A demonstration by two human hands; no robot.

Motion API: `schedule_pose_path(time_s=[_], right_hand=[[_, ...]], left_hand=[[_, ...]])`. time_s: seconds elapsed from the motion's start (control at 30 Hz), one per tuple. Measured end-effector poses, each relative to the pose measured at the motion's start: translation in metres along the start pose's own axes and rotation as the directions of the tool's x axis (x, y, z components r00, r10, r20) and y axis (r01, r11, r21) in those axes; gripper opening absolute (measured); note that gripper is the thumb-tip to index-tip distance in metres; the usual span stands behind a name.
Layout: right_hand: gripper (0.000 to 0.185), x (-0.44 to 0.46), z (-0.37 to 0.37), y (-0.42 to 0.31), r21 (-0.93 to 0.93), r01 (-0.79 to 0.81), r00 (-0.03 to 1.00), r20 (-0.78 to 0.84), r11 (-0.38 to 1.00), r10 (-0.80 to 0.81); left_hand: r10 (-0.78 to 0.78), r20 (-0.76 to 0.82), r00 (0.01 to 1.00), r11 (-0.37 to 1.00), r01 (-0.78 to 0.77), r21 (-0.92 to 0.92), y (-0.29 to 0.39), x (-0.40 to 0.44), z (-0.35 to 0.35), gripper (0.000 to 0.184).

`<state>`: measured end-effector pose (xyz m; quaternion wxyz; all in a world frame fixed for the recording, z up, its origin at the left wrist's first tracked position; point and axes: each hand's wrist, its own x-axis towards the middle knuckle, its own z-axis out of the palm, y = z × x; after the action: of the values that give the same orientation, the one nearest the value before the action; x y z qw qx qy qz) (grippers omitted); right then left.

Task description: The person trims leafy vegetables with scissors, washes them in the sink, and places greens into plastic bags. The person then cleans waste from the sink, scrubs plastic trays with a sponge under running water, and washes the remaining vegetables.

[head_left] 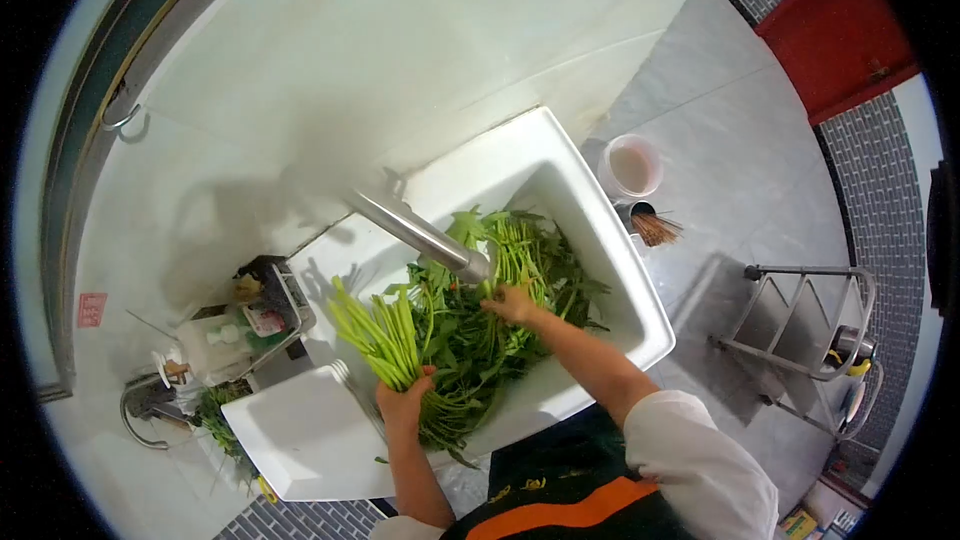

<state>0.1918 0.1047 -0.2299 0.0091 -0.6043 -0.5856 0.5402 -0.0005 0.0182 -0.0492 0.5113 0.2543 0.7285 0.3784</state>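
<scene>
A white sink [655, 315] holds a heap of long-stemmed leafy greens [480, 340]. On the left side of the basin, my left hand [403, 402] is closed around a bunch of pale green stems [380, 330], whose cut ends fan up and away from me. The leaves of that bunch hang toward the heap. My right hand [515, 305] is closed on greens at the heap's top, right beside the tip of the metal faucet [420, 235]. Its fingertips are partly hidden, so how many stems it grips is unclear.
A white drainboard [300, 430] joins the sink on the left, near a rack with containers [250, 325]. On the floor to the right stand a white bucket [632, 165], a can of thin sticks [655, 227] and a metal cart [800, 325].
</scene>
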Motion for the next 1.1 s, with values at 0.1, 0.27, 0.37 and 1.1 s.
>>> schedule_pose_path(time_s=[0.1,0.27,0.37,1.1], right_hand=[[0.031,-0.017,0.028,-0.008,0.423,-0.004,1.0,-0.019,0.906,0.014],[0.032,-0.093,0.012,-0.076,0.249,0.271,0.954,-0.196,0.93,-0.226],[0.042,-0.106,0.026,-0.088,0.051,0.461,0.856,-0.29,0.886,-0.428],[0.012,-0.113,0.007,-0.098,-0.284,0.779,0.562,-0.079,0.559,-0.823]], left_hand=[[0.011,-0.085,0.996,0.996,-0.019,-0.086,0.005,-0.007,-0.001,0.034],[0.056,-0.073,0.996,0.991,-0.065,-0.12,0.013,-0.008,0.012,0.034],[0.077,-0.062,0.995,0.99,-0.084,-0.115,0.009,-0.002,0.019,0.032],[0.125,-0.015,0.992,0.991,-0.126,-0.047,-0.008,0.0,0.006,0.041]])
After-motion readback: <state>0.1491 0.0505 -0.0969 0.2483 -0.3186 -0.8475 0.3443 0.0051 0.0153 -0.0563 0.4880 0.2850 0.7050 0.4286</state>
